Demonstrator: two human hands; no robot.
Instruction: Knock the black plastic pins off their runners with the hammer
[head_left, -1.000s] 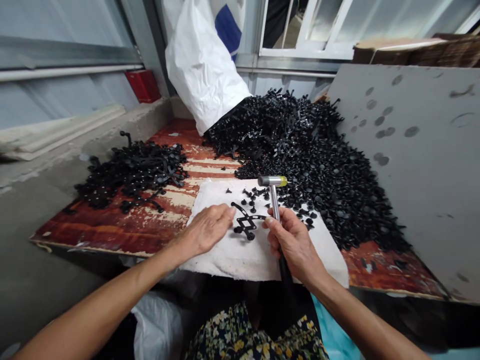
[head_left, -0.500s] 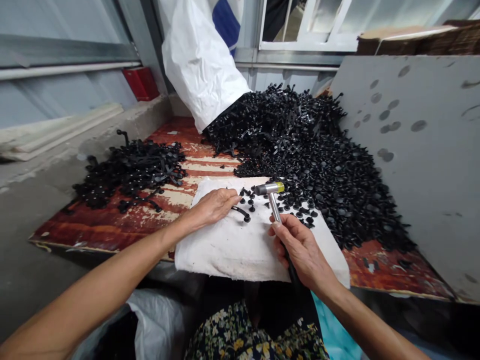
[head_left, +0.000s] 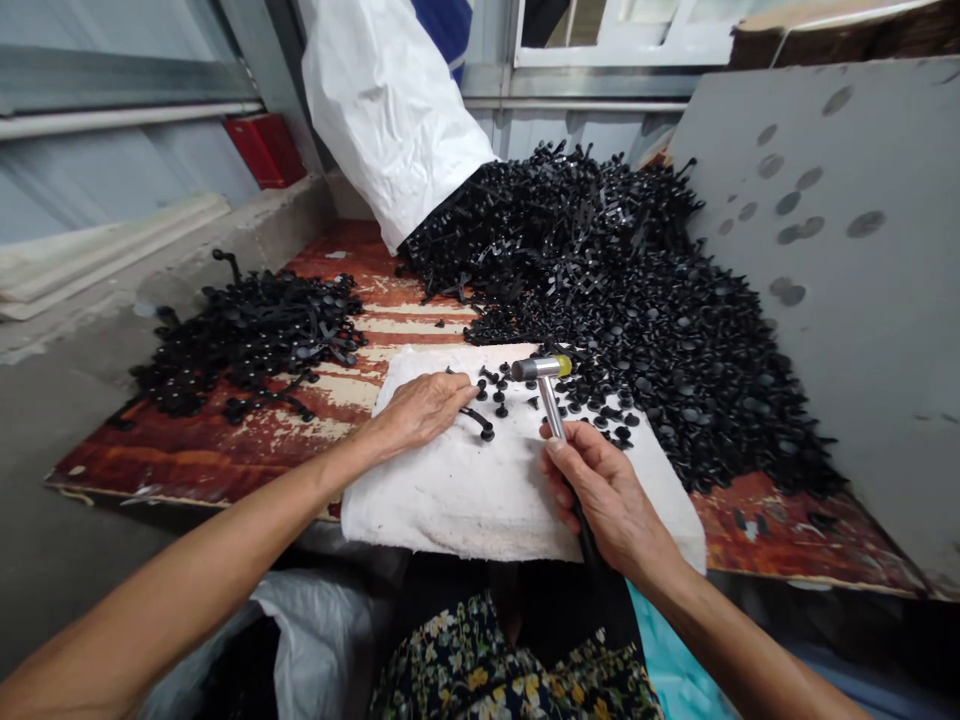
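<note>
My right hand (head_left: pixel 600 490) is wrapped round the handle of a small hammer (head_left: pixel 547 385), whose head has a grey face and a yellow face and is held above a white cloth (head_left: pixel 457 500). On the cloth's left part lies my left hand (head_left: pixel 427 408), fingers together and pointing right. A curved black strap piece (head_left: pixel 478 424) with a round end sticks out by its fingertips; what the fingers pinch is hidden. Small black studs (head_left: pixel 501 398) stand and lie scattered between the hand and the hammer head.
A large heap of black parts (head_left: pixel 637 290) spreads over the back and right of the worn red table (head_left: pixel 225 470), beside a white sack (head_left: pixel 390 120). A smaller heap of black strap pieces (head_left: pixel 255 340) lies at left. A grey board (head_left: pixel 847 250) leans at right.
The view has shifted slightly. Both hands keep nearly the same places over the cloth, with the hammer still in my right hand.
</note>
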